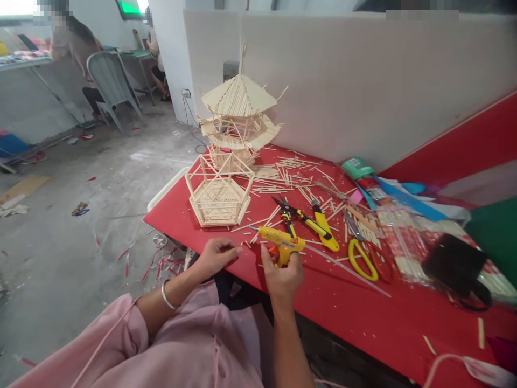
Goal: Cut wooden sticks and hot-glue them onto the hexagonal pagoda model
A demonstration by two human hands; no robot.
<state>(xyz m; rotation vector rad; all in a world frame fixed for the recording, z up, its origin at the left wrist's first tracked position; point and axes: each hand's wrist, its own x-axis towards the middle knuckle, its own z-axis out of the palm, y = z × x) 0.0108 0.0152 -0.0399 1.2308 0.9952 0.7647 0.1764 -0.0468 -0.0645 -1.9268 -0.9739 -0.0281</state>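
My right hand is wrapped round the handle of a yellow glue gun. Its nozzle points left, and a long clear glue stick trails out of its back end. At the table's front edge, just left of the nozzle, my left hand has its fingers curled together; anything between them is too small or hidden to tell. Beyond it stands a six-sided open frame of thin wooden sticks. A tiered stick pagoda with a pointed roof rises behind that frame.
Loose sticks are scattered over the red table. Pliers, a yellow utility knife, scissors, bagged sticks and a black object lie to the right. Two people sit in the background at left.
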